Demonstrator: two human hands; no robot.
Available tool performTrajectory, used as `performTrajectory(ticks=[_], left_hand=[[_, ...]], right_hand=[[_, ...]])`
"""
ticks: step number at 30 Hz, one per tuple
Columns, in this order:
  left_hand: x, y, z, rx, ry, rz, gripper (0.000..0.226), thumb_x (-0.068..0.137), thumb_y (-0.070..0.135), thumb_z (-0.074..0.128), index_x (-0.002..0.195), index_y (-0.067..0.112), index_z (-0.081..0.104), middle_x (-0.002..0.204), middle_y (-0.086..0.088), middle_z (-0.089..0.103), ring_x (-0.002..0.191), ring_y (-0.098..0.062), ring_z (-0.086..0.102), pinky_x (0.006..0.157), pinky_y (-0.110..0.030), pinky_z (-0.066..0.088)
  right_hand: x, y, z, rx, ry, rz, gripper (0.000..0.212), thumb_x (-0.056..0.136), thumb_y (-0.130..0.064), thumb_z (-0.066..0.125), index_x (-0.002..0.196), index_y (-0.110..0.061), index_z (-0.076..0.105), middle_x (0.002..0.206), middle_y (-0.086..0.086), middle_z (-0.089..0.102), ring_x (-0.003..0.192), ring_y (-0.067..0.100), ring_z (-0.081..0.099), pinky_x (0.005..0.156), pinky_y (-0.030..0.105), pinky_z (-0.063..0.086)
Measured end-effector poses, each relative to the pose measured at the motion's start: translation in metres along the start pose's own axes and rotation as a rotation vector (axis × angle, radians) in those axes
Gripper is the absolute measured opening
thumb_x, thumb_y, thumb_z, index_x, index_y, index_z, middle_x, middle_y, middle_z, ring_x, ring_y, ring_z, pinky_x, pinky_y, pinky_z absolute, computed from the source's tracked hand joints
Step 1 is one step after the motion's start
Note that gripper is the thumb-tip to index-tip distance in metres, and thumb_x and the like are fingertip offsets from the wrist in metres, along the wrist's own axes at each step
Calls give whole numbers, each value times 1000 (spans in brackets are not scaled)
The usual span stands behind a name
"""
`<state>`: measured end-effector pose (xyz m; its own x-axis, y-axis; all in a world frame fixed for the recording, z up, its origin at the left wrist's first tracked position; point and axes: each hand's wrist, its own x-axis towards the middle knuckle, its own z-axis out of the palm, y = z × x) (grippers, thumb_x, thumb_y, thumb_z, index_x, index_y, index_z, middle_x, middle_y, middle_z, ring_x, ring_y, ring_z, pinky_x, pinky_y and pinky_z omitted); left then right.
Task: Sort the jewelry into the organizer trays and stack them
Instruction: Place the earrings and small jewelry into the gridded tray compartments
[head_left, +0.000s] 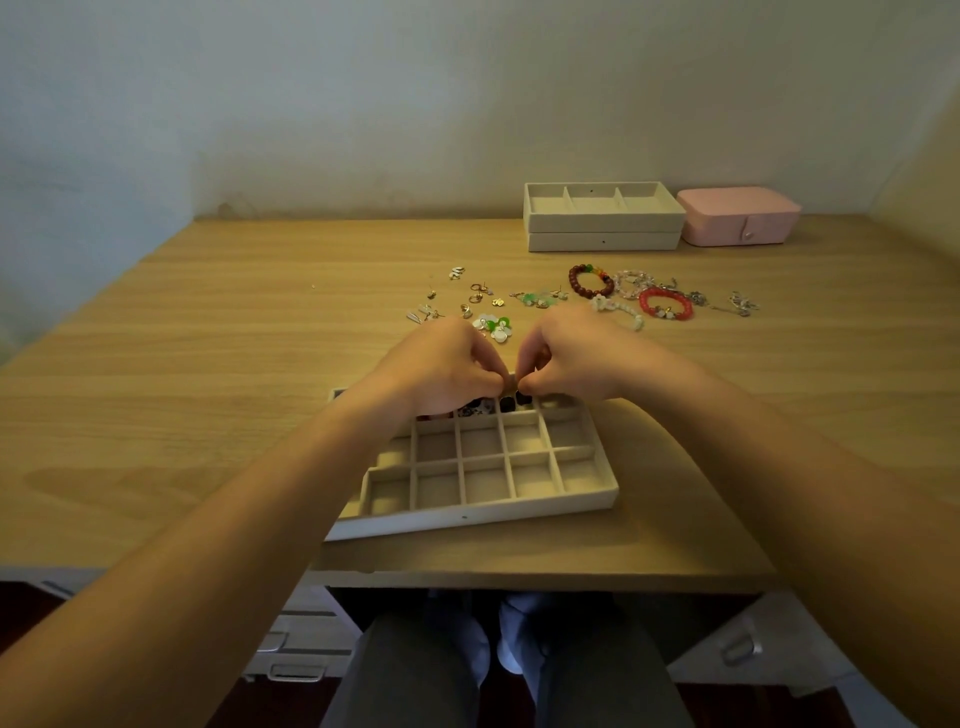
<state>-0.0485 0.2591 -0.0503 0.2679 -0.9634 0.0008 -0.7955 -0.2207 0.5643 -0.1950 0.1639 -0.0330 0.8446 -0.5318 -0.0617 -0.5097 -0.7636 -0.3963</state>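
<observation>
From the head camera, a wooden table (208, 364) stands against a pale wall. A white grid tray (467, 519) lies near the front edge, turned a little. It has many small square boxes. Most of the boxes in view are bare. The far row has some dark and pale bits (478, 408) in it, and the hands hide part of that row.

Both hands are over the far row of this tray. The left hand (441, 364) has its fingers curled, and its finger and thumb pinch together. The right hand (571, 358) is curled the same way. The tips of the two hands meet, and they pinch a tiny piece (512, 385) between them. It is too small to tell what it is.

More jewelry lies on the table just behind the hands. There are white and green flower earrings (496, 327), little gold earrings (475, 291) and green earrings (537, 299). To the right lie a brown bead bracelet (573, 280), a red bead bracelet (647, 306), a clear bead bracelet (631, 283) and some silver chains (740, 304).

At the back, near the wall, two white trays (602, 223) sit one on top of the other. The top one has three long boxes. A closed pink box (737, 215) sits just beside them on the right.

Under the table are the person's legs in grey trousers (415, 665).
</observation>
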Motion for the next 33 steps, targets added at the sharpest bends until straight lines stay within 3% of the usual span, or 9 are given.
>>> performTrajectory(ticks=[5,8,12,16,20,23,25,31,33], left_hand=[[1,1,-3,-49,-28,-19,10,84,24,73,84,28,82,61,11,68,48,1,54,47,-22,50],[1,1,-5,-77,-51,-30,11,85,23,72,86,28,83,64,10,71,55,-6,58,52,-28,55],[1,1,-7,-83,-67,-17,10,85,23,74,85,29,82,69,7,72,66,-10,60,55,-26,47],[0,1,-9,-73,-71,-20,15,87,21,71,82,31,81,74,7,73,70,-12,60,61,-27,50],[-2,2,-13,-71,-88,-11,19,86,18,67,83,30,81,55,19,59,57,-1,53,51,-17,40],[-2,5,-14,-50,-100,-3,20,88,17,65,84,31,80,58,20,58,58,0,52,52,-17,38],[-3,5,-13,-43,-105,1,22,88,18,65,82,32,80,66,17,60,62,-6,54,55,-20,40],[-2,6,-13,4,-131,7,23,90,19,63,83,33,81,72,10,65,58,-9,53,52,-21,41],[-1,7,-13,12,-136,7,23,90,19,63,83,33,80,79,6,69,65,-14,59,55,-23,46]], right_hand=[[-1,-2,4,-20,14,-8,10,90,-17,74,93,-22,82,73,-16,66,72,2,60,60,17,43],[-3,-3,5,-36,23,-12,11,91,-17,73,95,-21,82,75,-15,68,74,2,61,63,17,49],[-3,-4,3,-83,1,-31,13,94,-21,70,101,-21,82,85,-9,73,80,6,64,76,27,57],[-6,0,-10,-5,15,-41,17,97,-19,65,101,-22,81,78,-21,65,78,-1,61,66,16,47],[-13,2,-15,46,-100,-68,29,95,-9,58,101,-28,79,55,-34,56,61,-16,51,52,5,37],[-13,2,-12,26,-126,-84,31,96,-9,56,106,-27,79,64,-28,58,64,-23,48,56,0,36],[-12,3,-12,16,-120,-85,31,96,-10,56,107,-28,80,74,-26,57,67,-23,48,57,0,35],[-12,4,-11,36,-128,-104,30,95,-11,57,103,-28,81,61,-27,59,64,-17,49,55,4,36],[-12,4,-11,53,-109,-107,28,95,-13,58,102,-28,81,59,-29,58,62,-14,49,53,6,36]])
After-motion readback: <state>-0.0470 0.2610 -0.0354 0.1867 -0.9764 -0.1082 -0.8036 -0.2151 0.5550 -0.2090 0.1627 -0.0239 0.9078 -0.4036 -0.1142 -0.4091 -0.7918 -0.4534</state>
